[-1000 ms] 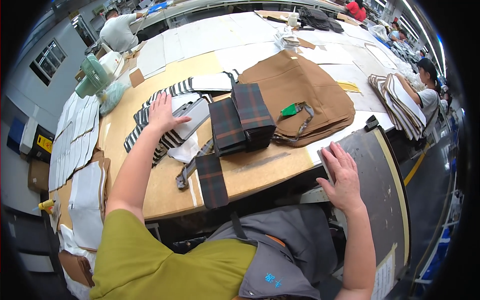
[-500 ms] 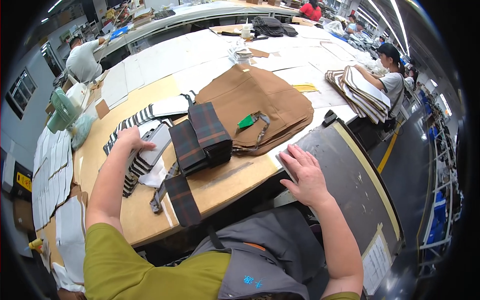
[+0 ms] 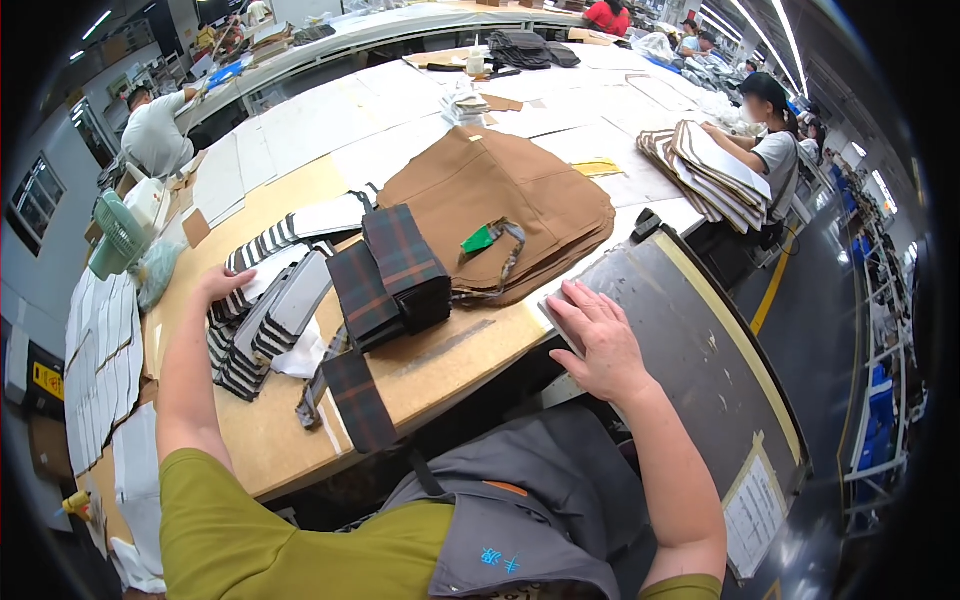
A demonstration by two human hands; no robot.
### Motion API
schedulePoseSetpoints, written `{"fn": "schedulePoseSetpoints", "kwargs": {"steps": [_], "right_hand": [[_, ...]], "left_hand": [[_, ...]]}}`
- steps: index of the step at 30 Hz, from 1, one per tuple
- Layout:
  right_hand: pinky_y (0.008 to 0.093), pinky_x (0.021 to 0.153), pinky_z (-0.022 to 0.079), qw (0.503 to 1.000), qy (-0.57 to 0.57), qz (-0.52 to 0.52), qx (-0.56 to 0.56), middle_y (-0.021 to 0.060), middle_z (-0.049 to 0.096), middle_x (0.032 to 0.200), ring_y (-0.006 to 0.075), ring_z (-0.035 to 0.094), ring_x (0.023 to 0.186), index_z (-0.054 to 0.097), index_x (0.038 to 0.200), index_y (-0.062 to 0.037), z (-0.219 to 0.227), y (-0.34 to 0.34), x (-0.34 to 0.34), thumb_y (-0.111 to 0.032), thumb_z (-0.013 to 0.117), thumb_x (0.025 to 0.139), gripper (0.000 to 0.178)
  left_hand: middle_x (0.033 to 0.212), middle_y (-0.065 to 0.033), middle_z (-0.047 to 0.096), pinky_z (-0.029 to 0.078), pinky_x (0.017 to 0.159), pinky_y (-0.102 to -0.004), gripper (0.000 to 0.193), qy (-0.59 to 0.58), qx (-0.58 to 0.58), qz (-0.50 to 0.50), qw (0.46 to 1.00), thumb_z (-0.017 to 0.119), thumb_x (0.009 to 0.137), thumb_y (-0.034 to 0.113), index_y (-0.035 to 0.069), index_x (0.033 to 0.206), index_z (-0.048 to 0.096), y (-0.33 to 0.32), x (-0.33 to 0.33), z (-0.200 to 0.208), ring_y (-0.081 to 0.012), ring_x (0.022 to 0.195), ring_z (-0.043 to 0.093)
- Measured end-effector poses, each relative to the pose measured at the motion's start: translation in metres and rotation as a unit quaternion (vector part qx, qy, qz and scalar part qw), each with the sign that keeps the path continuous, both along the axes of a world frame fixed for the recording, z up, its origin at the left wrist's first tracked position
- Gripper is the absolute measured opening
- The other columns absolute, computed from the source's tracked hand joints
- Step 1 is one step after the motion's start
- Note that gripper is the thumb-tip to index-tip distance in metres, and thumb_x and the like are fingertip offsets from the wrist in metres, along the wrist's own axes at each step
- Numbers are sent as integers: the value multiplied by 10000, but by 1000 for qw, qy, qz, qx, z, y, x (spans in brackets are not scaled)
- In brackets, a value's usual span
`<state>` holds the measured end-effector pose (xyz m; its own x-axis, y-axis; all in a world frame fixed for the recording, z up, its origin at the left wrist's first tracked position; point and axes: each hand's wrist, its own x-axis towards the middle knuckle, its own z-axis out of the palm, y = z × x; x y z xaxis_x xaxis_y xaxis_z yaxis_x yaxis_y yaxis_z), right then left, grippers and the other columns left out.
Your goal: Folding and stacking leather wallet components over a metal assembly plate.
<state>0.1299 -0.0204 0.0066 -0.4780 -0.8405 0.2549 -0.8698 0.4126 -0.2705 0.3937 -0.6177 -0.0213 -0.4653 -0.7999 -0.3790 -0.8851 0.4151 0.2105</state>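
My left hand (image 3: 222, 284) rests at the left end of fanned stacks of pale grey-white pieces with black edges (image 3: 285, 305), its fingers stretched out and touching them. To the right of these stand piles of dark plaid fabric pieces (image 3: 408, 250). One single plaid piece (image 3: 360, 402) lies over the table's front edge. My right hand (image 3: 603, 345) lies flat with fingers spread on the near-left corner of a dark grey board (image 3: 690, 350). Behind the plaid piles is a stack of large brown fabric panels (image 3: 540, 200), with a patterned strip and a green tag (image 3: 478, 238) on top.
A green fan (image 3: 118, 232) stands at the left, beside a plastic bag (image 3: 160, 275). White sheets (image 3: 100, 335) hang at the left table edge. A co-worker (image 3: 772, 140) at the right handles a stack of brown-edged white panels (image 3: 700, 175). A white bottle (image 3: 474, 62) stands farther back.
My left hand has moved left, off the top of the grey-white stacks to their left end. My right hand stays flat on the board. The whole view has shifted slightly.
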Motion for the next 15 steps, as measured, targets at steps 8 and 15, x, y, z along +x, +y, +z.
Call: {"fn": "schedulePoseSetpoints", "kwargs": {"steps": [8,15], "right_hand": [[457,1170,300,1000,3,1,-7,114,474,1486,293,417,1404,520,1392,-148,0,0,0,-192,789,766,682],[458,1166,300,1000,14,-8,6,126,486,1475,308,426,1391,538,1374,-134,2,-3,2,-183,794,746,680]], "left_hand": [[1413,-185,549,392,1066,-526,1128,69,100,151,981,554,719,892,-5,1403,528,-10,86,-32,-318,1311,514],[1510,-159,461,249,1162,-510,1093,126,119,132,976,405,769,920,83,1469,476,-22,87,-50,-323,1425,380]]}}
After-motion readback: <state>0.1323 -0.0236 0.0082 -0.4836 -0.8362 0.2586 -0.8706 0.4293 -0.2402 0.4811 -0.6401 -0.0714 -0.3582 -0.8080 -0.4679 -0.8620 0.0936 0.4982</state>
